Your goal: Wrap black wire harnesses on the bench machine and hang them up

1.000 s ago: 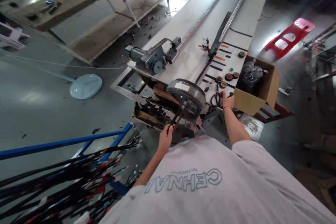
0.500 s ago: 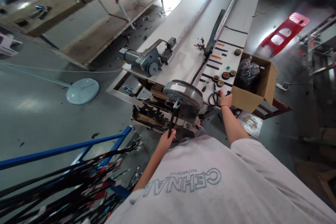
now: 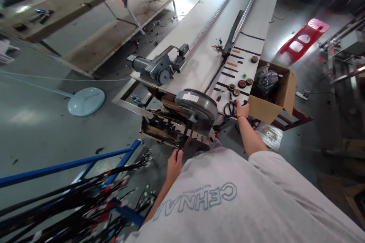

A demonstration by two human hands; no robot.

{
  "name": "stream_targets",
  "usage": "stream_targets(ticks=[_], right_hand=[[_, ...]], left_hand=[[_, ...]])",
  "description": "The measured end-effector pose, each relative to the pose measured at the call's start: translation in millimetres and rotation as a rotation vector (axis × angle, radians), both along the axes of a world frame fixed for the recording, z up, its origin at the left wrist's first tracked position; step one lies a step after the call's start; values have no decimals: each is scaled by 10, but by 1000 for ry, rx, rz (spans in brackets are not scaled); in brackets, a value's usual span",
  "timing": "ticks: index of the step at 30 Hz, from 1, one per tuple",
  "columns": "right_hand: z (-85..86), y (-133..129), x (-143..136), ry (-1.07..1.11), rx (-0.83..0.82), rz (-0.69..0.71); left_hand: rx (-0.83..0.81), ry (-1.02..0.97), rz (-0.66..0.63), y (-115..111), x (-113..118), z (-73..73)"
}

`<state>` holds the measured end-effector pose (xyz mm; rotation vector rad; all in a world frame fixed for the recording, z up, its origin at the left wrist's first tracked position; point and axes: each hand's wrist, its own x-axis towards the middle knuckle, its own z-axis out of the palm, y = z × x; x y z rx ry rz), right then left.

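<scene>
Left hand (image 3: 174,162): found on the near side of the drum (image 3: 196,102); fingers pinched on the lower end of a black strip (image 3: 185,134), by which the gap from fingertips to drum hub is spanned. Right hand (image 3: 243,109): placed right of the drum, at the table (image 3: 199,69) edge; fingers curled, though whether anything is gripped cannot be told. Scissors (image 3: 230,103): laid between drum and right fingers, just beside the latter. Tape rolls (image 3: 236,92): set right of the drum. Box (image 3: 261,109): placed farther right.
</scene>
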<state>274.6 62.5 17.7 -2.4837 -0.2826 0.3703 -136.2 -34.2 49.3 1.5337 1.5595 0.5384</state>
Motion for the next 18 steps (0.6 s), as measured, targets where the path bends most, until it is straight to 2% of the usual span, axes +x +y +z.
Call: stream_targets(ticks=[9, 13, 16, 18], right_hand=[[20, -3, -22, 32, -2, 5], [170, -7, -16, 2, -15, 45], [430, 174, -50, -233, -11, 205], [632, 434, -161, -219, 91, 430]], left_hand=[[70, -34, -18, 330, 231, -117], [48, -89, 8, 476, 329, -129], [40, -167, 32, 618, 429, -142], [0, -259, 73, 735, 505, -159]])
